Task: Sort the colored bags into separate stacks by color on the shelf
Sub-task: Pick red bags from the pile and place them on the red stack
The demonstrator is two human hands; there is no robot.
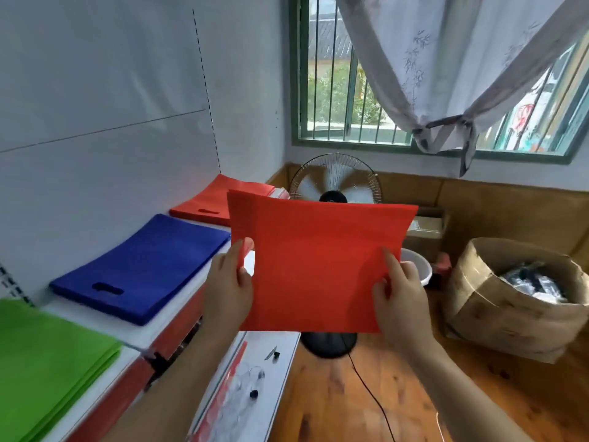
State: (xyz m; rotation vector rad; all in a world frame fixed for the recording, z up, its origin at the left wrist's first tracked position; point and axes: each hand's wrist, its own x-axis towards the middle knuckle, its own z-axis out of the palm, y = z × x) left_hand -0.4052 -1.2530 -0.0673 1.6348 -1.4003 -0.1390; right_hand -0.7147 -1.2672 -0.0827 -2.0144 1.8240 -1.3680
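Both hands are holding a red bag (315, 266) up beside the shelf (178, 301).
The left hand (228, 290) and right hand (400, 301) are pinching its side edges, each grip clamped on it; red stack (204, 202), blue stack (143, 269) and green stack (47, 362) are lying on the shelf.

Two bare forearms, left hand (228, 282), right hand (400, 291), sleeveless

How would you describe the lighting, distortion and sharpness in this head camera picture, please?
Head view: daylight comes through the window, whose right part is washed out; wide-angle distortion bends the shelf edges and the wall lines; the red bag gripped by the left hand and right hand is fairly sharp, while the green stack at the corner looks soft; the whole frame is slightly smeared.
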